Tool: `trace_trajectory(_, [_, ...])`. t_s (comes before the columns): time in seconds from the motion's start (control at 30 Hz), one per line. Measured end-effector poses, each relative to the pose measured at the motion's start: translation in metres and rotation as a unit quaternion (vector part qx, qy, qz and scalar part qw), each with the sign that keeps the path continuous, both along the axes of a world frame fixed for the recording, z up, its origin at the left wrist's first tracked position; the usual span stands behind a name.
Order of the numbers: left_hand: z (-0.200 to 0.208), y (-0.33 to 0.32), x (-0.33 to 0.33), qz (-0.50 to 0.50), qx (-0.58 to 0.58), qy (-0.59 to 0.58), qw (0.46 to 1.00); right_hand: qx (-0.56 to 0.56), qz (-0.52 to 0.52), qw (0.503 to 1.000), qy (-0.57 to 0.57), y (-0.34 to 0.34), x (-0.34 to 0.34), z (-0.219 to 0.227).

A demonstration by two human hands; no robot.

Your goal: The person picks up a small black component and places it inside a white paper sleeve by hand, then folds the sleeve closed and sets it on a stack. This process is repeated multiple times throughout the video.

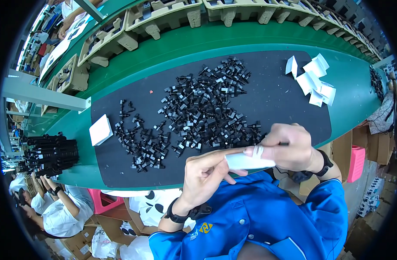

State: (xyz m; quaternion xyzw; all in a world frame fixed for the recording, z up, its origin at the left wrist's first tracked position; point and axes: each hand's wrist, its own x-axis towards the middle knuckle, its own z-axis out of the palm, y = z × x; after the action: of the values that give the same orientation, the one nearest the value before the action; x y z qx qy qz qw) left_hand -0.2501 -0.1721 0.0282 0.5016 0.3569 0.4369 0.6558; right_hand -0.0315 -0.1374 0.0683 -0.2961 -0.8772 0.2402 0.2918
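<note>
Near the front edge of the table, my two hands meet over a small white piece of paper (244,161). One end of it is pinched between the thumb and fingers of my left hand (203,177). My right hand (291,146) grips the other end, its fingers curled in. A narrow white band shows at the right fingertips; whether it belongs to the paper I cannot tell. Just beyond the hands lies a large heap of small black plastic parts (203,106) on a dark mat (276,91). A smaller group of the same parts (142,145) spreads to its left.
Folded white papers (313,82) lie at the mat's far right, and a white paper stack (101,130) at its left. Long black parts (51,154) are piled at the table's left end. Moulded trays (164,17) line the far side. A co-worker (64,212) sits at left.
</note>
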Motion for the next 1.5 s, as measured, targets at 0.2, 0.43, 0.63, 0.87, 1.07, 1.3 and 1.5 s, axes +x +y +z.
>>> trace_trajectory(0.2, [-0.004, 0.011, 0.004, -0.024, -0.094, -0.052, 0.994, 0.275, 0.037, 0.957, -0.085, 0.014, 0.006, -0.016])
trace_trajectory(0.43, [0.007, 0.015, 0.008, -0.038, -0.122, -0.042, 0.991, 0.33, -0.006, 0.927, -0.178, 0.007, 0.003, 0.003])
trace_trajectory(0.63, [0.002, 0.007, 0.009, -0.012, -0.131, -0.052, 0.99, 0.034, -0.037, 0.993, -0.11, 0.006, 0.002, 0.016])
trace_trajectory(0.87, [0.004, -0.001, 0.015, 0.04, -0.034, 0.036, 0.998, -0.091, 0.027, 0.995, 0.042, 0.021, 0.006, -0.005])
trace_trajectory(1.07, [-0.002, 0.012, 0.022, 0.07, 0.057, 0.218, 0.972, -0.212, 0.012, 0.977, 0.0, 0.024, -0.001, 0.004])
trace_trajectory(1.3, [-0.006, 0.031, -0.005, 0.215, 0.139, 0.111, 0.96, 0.001, 0.045, 0.998, -0.052, 0.084, 0.014, 0.046])
trace_trajectory(1.5, [0.0, 0.047, -0.092, 0.429, 0.087, 0.071, 0.896, 0.179, -0.487, 0.845, -0.131, 0.278, 0.134, 0.055])
